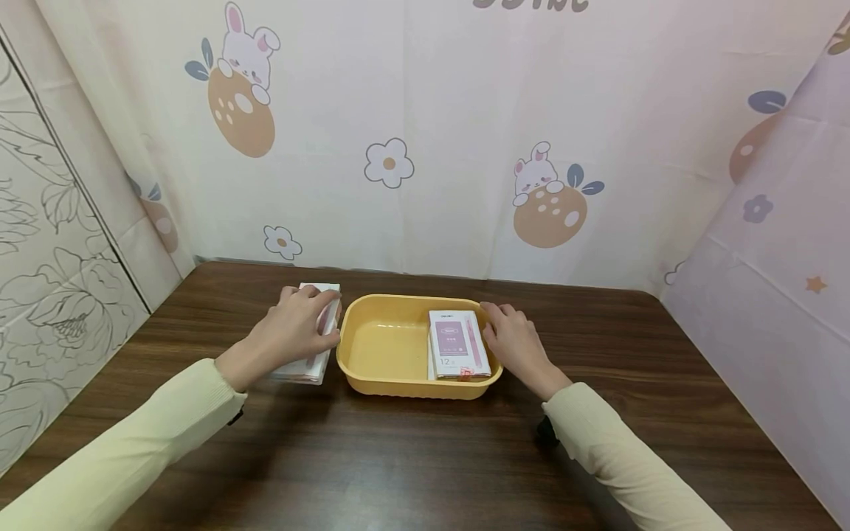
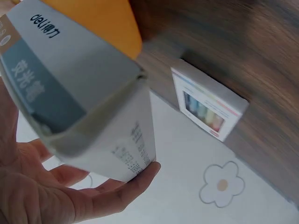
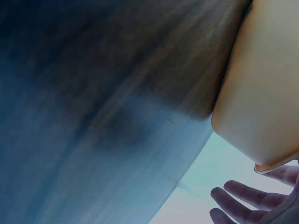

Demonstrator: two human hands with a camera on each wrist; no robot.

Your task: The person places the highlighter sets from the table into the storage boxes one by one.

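Note:
My left hand (image 1: 292, 324) grips a white and grey highlighter box (image 2: 110, 135) just left of the yellow tray (image 1: 385, 391). In the left wrist view its fingers wrap the box's far end, and a printed end flap faces the camera. Inside the tray, on the right side, lies a white pen box (image 1: 458, 343) with a purple label. At the tray's right end my right hand (image 1: 521, 343) holds the rim, thumb over it. The right wrist view shows one finger at the rim's underside and the other fingers spread apart.
A small white box (image 2: 205, 102) with coloured markers pictured on it stands on the wooden table (image 1: 412, 450) near the back edge, beyond the held box. A patterned curtain (image 1: 438, 221) hangs behind the table, with further panels on both sides.

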